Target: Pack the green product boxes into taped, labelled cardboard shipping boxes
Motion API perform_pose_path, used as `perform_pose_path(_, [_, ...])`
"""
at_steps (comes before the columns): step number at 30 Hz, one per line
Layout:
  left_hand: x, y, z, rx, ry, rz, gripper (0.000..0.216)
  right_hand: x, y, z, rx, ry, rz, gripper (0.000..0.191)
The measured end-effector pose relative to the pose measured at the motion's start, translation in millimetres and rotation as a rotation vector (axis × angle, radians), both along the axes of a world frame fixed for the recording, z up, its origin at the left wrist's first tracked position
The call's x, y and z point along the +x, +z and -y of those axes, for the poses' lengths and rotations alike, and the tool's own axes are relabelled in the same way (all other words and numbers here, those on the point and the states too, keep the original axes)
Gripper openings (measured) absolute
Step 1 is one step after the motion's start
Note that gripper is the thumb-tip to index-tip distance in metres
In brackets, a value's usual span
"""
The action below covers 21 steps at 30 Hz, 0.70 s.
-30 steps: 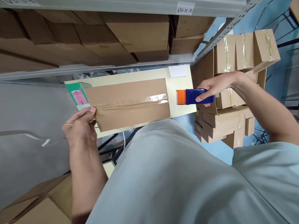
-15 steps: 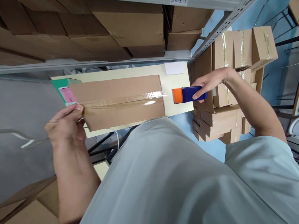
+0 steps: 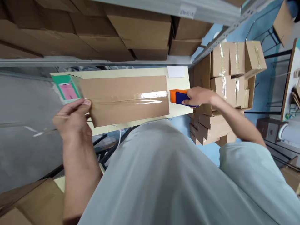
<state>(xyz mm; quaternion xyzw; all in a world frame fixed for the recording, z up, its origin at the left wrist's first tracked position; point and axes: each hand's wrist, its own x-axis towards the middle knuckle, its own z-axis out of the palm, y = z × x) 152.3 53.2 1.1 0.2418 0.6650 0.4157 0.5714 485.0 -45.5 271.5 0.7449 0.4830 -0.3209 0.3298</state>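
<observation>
A long brown carton (image 3: 126,111) lies on the cream tabletop with a strip of clear tape (image 3: 150,95) running along its top. My left hand (image 3: 75,117) pinches the carton's near left corner between thumb and fingers. At the carton's right end, my right hand (image 3: 198,96) is closed around a blue and orange tape dispenser (image 3: 179,97). The dispenser's orange toothed front points at the carton, close to its right edge. Beyond the carton's left end sits a green box (image 3: 62,81) with a pink panel.
A white paper slip (image 3: 175,71) lies at the table's (image 3: 180,82) far right. Above the back edge runs a metal shelf (image 3: 154,60) packed with brown boxes (image 3: 142,31). Taped cartons (image 3: 222,61) are stacked on the right. A white cable (image 3: 120,134) hangs at the front edge.
My right hand has brought the tape dispenser left, up to the carton's right end, and tilted it. My left hand still pinches the corner. The camera view has shifted slightly.
</observation>
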Motion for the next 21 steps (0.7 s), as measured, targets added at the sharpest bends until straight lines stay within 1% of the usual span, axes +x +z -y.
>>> perform_pose_path(2, [-5, -1.5, 1, 0.033, 0.013, 0.009, 0.02, -25, -13.5, 11, 0.108, 0.065, 0.254, 0.034])
perform_pose_path(3, [-8, -1.6, 1, 0.058, 0.013, 0.023, 0.019, -34, -20.2, 17, 0.163, 0.066, 0.394, 0.032])
perform_pose_path(4, [-11, -1.3, 1, 0.087, 0.005, 0.035, 0.017, -42, -25.9, 23, 0.189, 0.048, 0.46, 0.034])
perform_pose_path(6, [-17, 1.3, 2, 0.173, -0.033, 0.001, 0.019, -54, -32.7, 32, 0.237, -0.001, 0.46, 0.043])
perform_pose_path(8, [-20, 8.7, 4, 0.323, -0.057, -0.153, 0.026, -64, -32.5, 37, 0.286, -0.064, 0.46, 0.051])
perform_pose_path(9, [-19, 15.2, 7, 0.419, -0.068, -0.235, 0.028, -70, -30.3, 37, 0.307, -0.076, 0.46, 0.053])
perform_pose_path(10, [-16, 23.8, 10, 0.52, -0.085, -0.294, 0.028, -75, -27.1, 36, 0.345, -0.069, 0.474, 0.054])
perform_pose_path(11, [-11, 34.6, 15, 0.627, -0.121, -0.303, 0.026, -82, -23.2, 33, 0.384, -0.056, 0.499, 0.056])
perform_pose_path(12, [-4, 47.5, 19, 0.726, -0.18, -0.247, 0.024, -89, -18.9, 28, 0.415, -0.045, 0.526, 0.058])
perform_pose_path(14, [14, 77.1, 28, 0.91, -0.35, -0.088, 0.029, -105, -9.0, 14, 0.515, 0.011, 0.551, 0.063])
perform_pose_path(16, [31, 106.8, 33, 1.055, -0.452, 0.008, 0.035, -123, 2.4, -6, 0.61, 0.077, 0.501, 0.058])
perform_pose_path(17, [36, 119.6, 34, 1.105, -0.469, 0.037, 0.04, -133, 8.6, -17, 0.651, 0.112, 0.448, 0.054])
perform_pose_path(19, [40, 138.2, 31, 1.16, -0.43, 0.077, 0.048, -156, 20.4, -41, 0.709, 0.185, 0.32, 0.045])
perform_pose_path(21, [35, 146.7, 21, 1.162, -0.35, 0.079, 0.055, -181, 30.2, -68, 0.733, 0.287, 0.217, 0.041])
